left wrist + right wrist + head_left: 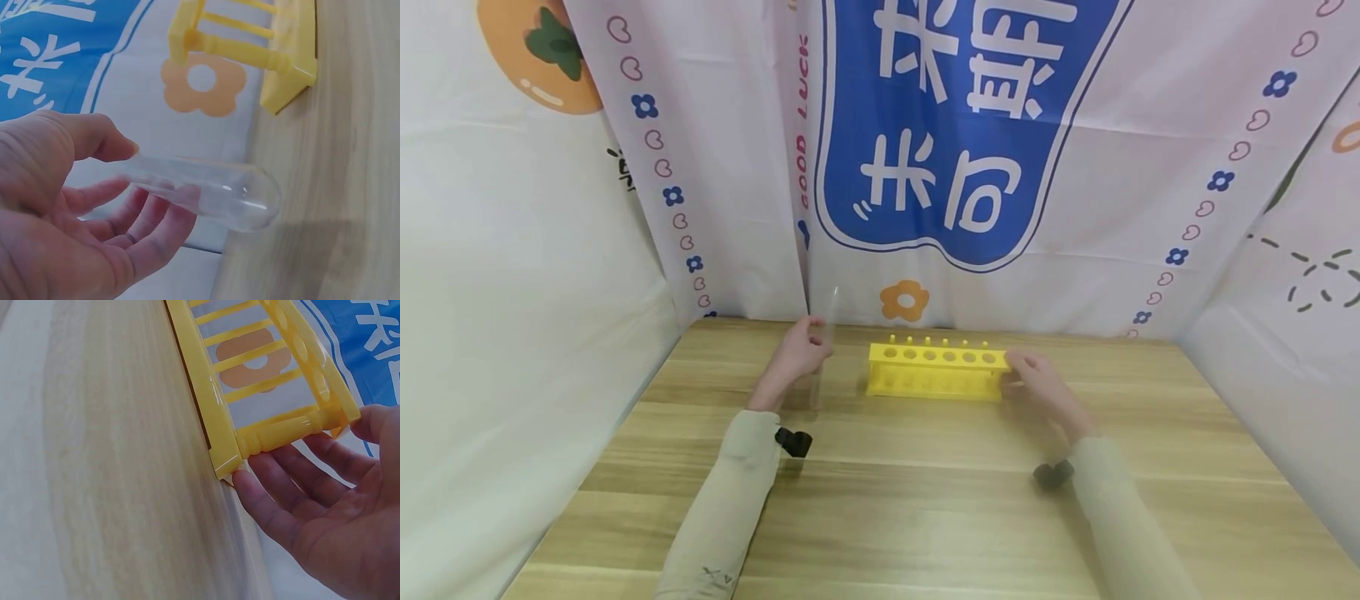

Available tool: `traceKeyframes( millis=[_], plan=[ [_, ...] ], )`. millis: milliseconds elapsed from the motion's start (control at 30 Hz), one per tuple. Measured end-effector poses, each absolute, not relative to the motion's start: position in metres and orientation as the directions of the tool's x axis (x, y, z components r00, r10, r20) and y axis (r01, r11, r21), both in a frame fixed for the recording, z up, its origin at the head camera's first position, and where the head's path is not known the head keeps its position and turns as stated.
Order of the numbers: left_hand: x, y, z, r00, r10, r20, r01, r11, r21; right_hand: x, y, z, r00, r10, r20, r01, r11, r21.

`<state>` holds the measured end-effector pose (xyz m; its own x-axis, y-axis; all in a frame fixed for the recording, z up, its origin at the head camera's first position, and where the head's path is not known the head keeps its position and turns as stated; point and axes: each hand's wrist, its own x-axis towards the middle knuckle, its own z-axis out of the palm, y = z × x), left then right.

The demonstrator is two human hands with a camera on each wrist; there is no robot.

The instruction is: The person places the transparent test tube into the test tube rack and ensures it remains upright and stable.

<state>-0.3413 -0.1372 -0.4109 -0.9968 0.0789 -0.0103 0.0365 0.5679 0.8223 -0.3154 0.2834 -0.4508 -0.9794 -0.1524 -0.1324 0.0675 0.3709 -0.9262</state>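
A clear, empty test tube (240, 197) stands nearly upright, its rounded end down close over the table, in the left part of the head view. My left hand (796, 352) pinches its upper part between the thumb and fingers. To the right stands a yellow test tube rack (936, 363), with a row of round holes on top and small pegs along the back. My right hand (1041, 379) grips the rack's right end, the thumb at the top plate and the fingers (262, 506) against the end post (281, 432). No tubes stand in the rack.
The wood-grain table (925, 517) carries the rack near its back edge. Behind it hangs a white cloth (745, 208) printed with a blue sign and an orange flower. More white cloth (512, 333) closes off both sides. A small black device sits at each wrist.
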Motion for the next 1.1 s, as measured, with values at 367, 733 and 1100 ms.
traceKeyframes(
  millis=[367, 733, 1100],
  plan=[
    [-0.336, -0.130, -0.395, -0.995, 0.089, 0.047, 0.081, 0.428, 0.900, -0.317, 0.283, -0.454, -0.977, -0.160, -0.142, 0.081, 0.337, -0.938],
    [-0.334, -0.122, -0.373, -0.993, 0.036, 0.117, 0.122, 0.365, 0.923, -0.316, 0.283, -0.450, -0.980, -0.161, -0.120, 0.061, 0.331, -0.942],
    [-0.331, -0.112, -0.353, -0.978, 0.026, 0.208, 0.204, 0.343, 0.917, -0.314, 0.282, -0.451, -0.981, -0.151, -0.122, 0.068, 0.320, -0.945]
  ],
)
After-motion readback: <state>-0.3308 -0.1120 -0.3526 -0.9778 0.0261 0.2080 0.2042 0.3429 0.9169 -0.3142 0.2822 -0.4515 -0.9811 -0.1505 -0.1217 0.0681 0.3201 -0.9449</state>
